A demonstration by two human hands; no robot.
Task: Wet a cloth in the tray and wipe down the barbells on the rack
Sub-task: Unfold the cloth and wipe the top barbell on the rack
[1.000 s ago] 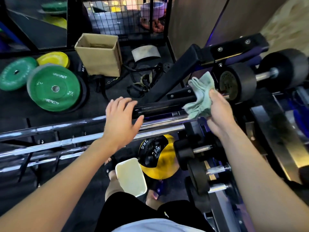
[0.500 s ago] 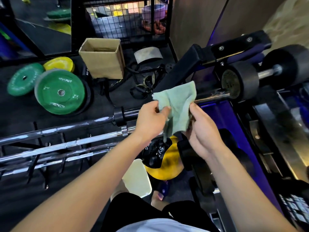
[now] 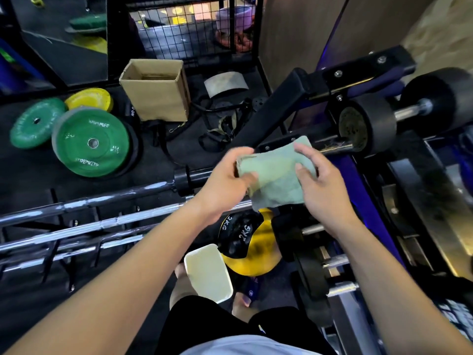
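The pale green cloth (image 3: 275, 175) is held in the air between both hands, above the near ends of the barbells (image 3: 89, 201) and in front of the black angled frame (image 3: 271, 111) of the rack. The left hand (image 3: 225, 185) grips the cloth's left edge, fingers curled over the top and thumb pressed against the front. The right hand (image 3: 320, 180) pinches the right edge between thumb and bent fingers. The cloth hangs loosely folded, its lower corner drooping toward a yellow and black ball (image 3: 250, 242) marked 2KG.

The barbells lie side by side, running from the left edge toward the hands. The white tray (image 3: 207, 272) sits on the floor below the hands, just beside the ball and next to the person's feet. Farther left, green weight plates (image 3: 89, 142) and a yellow plate (image 3: 89, 98) lie on the floor near an open cardboard box (image 3: 156, 90). To the right, black dumbbells (image 3: 368, 124) rest on their rack.
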